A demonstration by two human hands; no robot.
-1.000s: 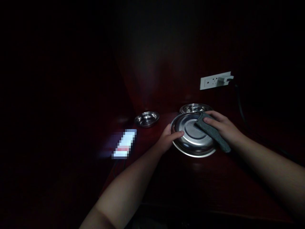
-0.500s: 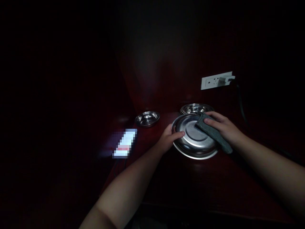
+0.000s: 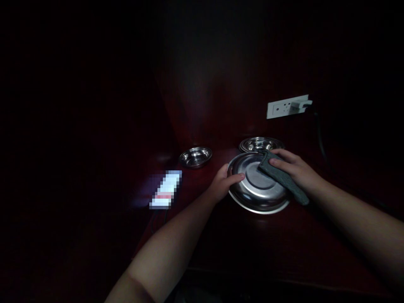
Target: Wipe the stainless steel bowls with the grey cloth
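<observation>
My left fingers point(image 3: 236, 179) grasp the steel bowl point(image 3: 256, 181) by its rim, just nearer me than the stacked bowls point(image 3: 252, 144); my right fingers point(image 3: 282, 165) clasp a grey cloth point(image 3: 280, 175) against its underside. I judge it light, stiff and slippery, best held at the rim.

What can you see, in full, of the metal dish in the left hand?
The metal dish is round, silvery and shiny, steel-looking, with a rim and a ringed base. Its underside faces the camera at a tilt. The left hand grips its left edge, thumb on the underside; the right hand holds a grey-green cloth against its right part. Nested dishes lie behind it.
</observation>
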